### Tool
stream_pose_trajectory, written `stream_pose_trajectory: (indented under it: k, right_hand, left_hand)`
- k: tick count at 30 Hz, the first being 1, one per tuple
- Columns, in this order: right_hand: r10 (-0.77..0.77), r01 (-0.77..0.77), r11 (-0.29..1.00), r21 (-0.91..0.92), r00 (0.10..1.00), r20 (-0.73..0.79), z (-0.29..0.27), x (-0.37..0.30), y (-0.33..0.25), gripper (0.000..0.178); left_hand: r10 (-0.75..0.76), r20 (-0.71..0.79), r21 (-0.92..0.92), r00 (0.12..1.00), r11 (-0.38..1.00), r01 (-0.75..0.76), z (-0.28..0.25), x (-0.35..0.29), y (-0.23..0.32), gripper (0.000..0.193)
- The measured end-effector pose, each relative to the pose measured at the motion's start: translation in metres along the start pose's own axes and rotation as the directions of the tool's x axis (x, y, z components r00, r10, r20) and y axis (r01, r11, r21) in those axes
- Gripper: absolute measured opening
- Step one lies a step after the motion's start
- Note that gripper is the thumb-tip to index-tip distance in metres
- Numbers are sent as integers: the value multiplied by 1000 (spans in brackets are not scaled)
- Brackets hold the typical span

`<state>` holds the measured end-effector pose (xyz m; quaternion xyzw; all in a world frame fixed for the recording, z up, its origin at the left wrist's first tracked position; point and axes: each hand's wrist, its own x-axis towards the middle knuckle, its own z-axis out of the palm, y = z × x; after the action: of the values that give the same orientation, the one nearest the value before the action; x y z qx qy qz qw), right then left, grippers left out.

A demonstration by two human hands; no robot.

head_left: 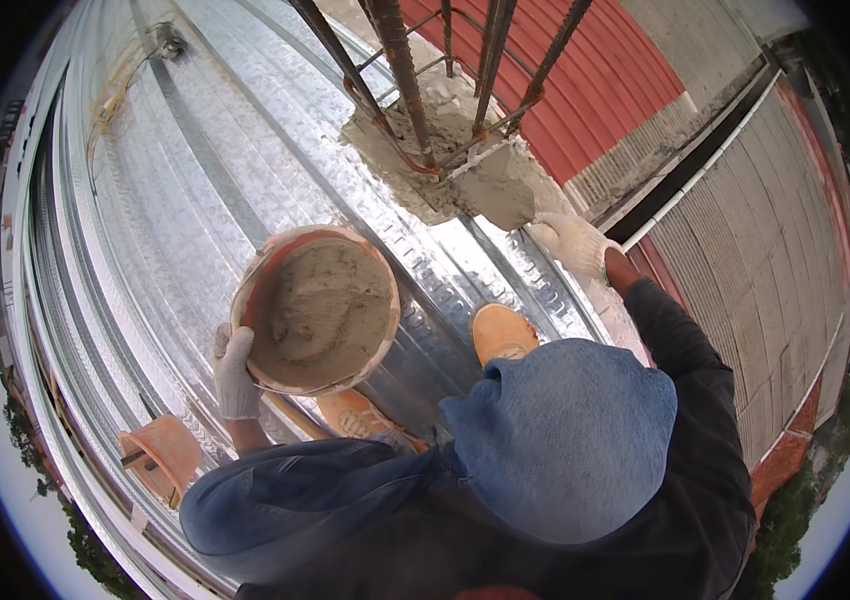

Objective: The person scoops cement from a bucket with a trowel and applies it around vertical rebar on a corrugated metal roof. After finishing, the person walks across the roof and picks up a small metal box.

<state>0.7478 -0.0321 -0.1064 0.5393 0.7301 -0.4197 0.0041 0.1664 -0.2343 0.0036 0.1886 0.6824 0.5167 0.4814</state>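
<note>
My left hand (235,370), in a pale work glove, grips the rim of a round bucket (242,290) at its left side. Grey wet mortar (330,310) fills much of the bucket. To the upper right, my gloved right hand (575,243) is closed around what looks like a trowel (505,200); its blade is coated in mortar and its handle is hidden by the glove. The blade lies against the mortar bed (415,185) at the foot of several upright rusty rebars (407,90), tied by thin steel stirrups.
Ribbed metal decking (195,150) spreads under my boots (505,335). An orange container (163,455) lies at lower left, and a cable (110,105) at upper left. Beyond the edge on the right are a red corrugated roof (585,90) and a grey roof (755,250), with a dark gap between.
</note>
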Motion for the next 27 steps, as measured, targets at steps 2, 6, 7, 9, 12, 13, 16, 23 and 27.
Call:
stream_pose_trajectory:
  k: [2,6,7,9,12,13,16,23,27]
  right_hand:
    - [86,-86,996,-1,995,55,-17,1,0,59]
    - [167,-183,980,74,970,179,-49,7,3,62]
    - [171,-186,981,62,965,197,-53,7,-2,61]
    - [190,-201,979,38,962,198,-52,1,-3,60]
    - [299,-318,945,72,933,199,-54,-20,-13,59]
    - [348,-374,922,97,914,207,-53,-28,-15,59]
    - [218,-224,970,94,973,72,-39,-34,-8,59]
    - [333,-348,867,357,937,104,-14,-27,24,55]
    - [458,-507,730,458,861,221,-27,-45,-6,53]
  left_hand:
    - [-3,-40,11,999,1000,4,3,-4,4,14]
    - [17,10,-12,1000,1000,-17,-1,-3,1,15]
    - [25,9,-11,1000,1000,-25,-4,-3,0,15]
    - [33,6,0,999,999,-33,-6,-2,-1,15]
    - [26,-11,10,1000,1000,-26,0,2,-3,15]
    - [18,-26,1,999,1000,-18,7,-1,0,15]
    - [17,-37,0,999,1000,-17,13,-7,6,15]
    - [38,-6,68,999,997,-38,3,0,1,16]
    - [10,-19,62,1000,998,-9,9,-5,9,17]
